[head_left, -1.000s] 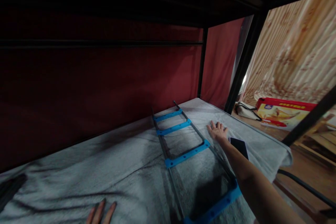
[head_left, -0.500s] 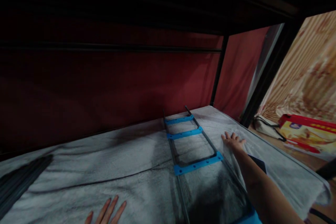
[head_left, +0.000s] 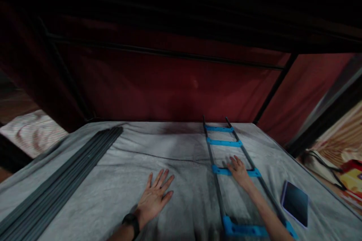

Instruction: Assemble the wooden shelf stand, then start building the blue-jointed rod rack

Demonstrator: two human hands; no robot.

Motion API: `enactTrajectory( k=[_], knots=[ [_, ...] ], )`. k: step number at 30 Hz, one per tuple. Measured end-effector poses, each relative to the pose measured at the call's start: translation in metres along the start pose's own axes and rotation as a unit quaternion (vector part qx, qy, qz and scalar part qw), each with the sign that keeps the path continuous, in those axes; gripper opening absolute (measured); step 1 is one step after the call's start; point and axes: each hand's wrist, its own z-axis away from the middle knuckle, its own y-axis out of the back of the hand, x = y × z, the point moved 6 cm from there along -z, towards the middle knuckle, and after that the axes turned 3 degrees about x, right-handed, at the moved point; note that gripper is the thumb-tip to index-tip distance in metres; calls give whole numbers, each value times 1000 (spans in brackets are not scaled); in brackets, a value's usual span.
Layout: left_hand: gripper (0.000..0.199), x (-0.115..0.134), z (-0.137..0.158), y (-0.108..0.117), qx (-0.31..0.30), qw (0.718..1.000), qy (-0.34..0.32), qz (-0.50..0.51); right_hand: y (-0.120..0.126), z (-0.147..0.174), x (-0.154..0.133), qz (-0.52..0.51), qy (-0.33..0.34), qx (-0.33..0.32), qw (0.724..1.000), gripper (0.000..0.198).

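Observation:
A frame of two grey tubes joined by several blue crosspieces (head_left: 224,143) lies on a grey blanket (head_left: 135,165), right of centre. Over its third crosspiece from the far end is my right hand (head_left: 239,171), fingers spread and holding nothing; whether it touches the plastic I cannot tell. My left hand (head_left: 154,197), with a dark watch on the wrist, is spread open above or on the blanket, left of the frame. A bundle of loose grey tubes (head_left: 76,173) rests on the blanket at the left.
A phone or small tablet (head_left: 295,203) lies on the blanket at the right. Black posts (head_left: 275,86) and rails surround the bed, with red cloth (head_left: 175,86) behind. Overhead is a dark upper structure. A red and yellow box (head_left: 352,177) stands beyond the right edge.
The view has swung left, bringing the tube bundle and the device into fuller sight. My right hand has moved from the blanket right of the frame to over a crosspiece. Both hands stay open.

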Motion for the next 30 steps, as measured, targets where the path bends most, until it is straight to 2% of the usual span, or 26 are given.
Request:
enactTrajectory(
  k=[3,5,8,10,12,15,19,21,24,27,30],
  knots=[
    [56,3,3,1,9,1000,1,21,-16,54,-73,-88,59,22,994,58],
    [56,5,10,3,11,999,4,31,-17,93,-119,-112,67,47,990,58],
    [56,9,31,12,14,999,12,42,-14,144,-182,-107,93,21,990,61],
    [57,7,49,24,24,998,24,46,-13,174,-213,-84,118,3,989,61],
    [56,-4,73,41,41,997,52,37,-17,201,-231,-52,124,-4,991,59],
    [55,-40,125,67,71,986,151,-12,-31,236,-241,-13,141,-1,990,54],
    [57,-95,217,85,87,942,309,-102,-43,263,-239,14,134,7,991,46],
    [59,-109,248,86,74,937,319,-122,-40,267,-242,9,153,-12,988,48],
    [59,-116,265,89,61,941,305,-135,-21,255,-244,-5,161,-24,987,53],
    [58,-111,261,98,71,949,276,-136,8,223,-229,10,126,18,992,56],
    [51,-107,262,109,89,949,263,-153,35,186,-190,67,10,57,996,56]
  ],
)
